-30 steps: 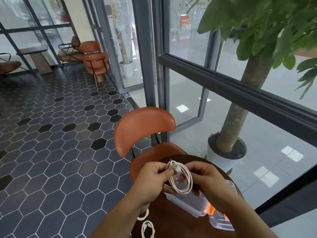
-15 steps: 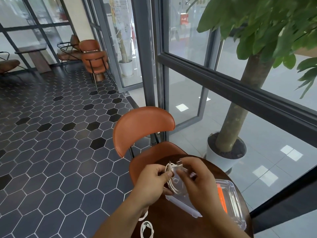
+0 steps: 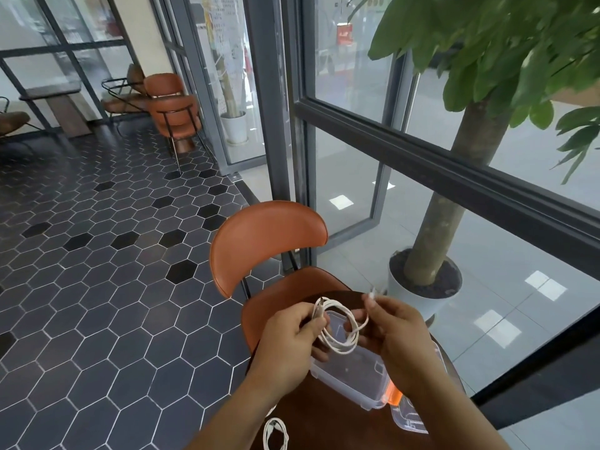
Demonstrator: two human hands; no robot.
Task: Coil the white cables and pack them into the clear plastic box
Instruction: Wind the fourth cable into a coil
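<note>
So there's a dark round table (image 3: 324,414) with an orange chair (image 3: 269,241) tucked behind it. A clear box (image 3: 354,375) sits open on the table. Just above the box, the left hand (image 3: 285,342) pinches a coiled white cable (image 3: 337,326), while the right hand (image 3: 396,332) grips its loose end. Another cable (image 3: 276,433) lies near the table's edge.

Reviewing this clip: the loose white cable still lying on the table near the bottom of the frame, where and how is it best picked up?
The loose white cable lies flat on the dark table, already in a small loop, clear of the clear plastic box. Probably best to come straight down from above and pinch across the bunched strands on one side of the loop, so it lifts as one bundle. Both hands are busy, so one must first let go.
</note>
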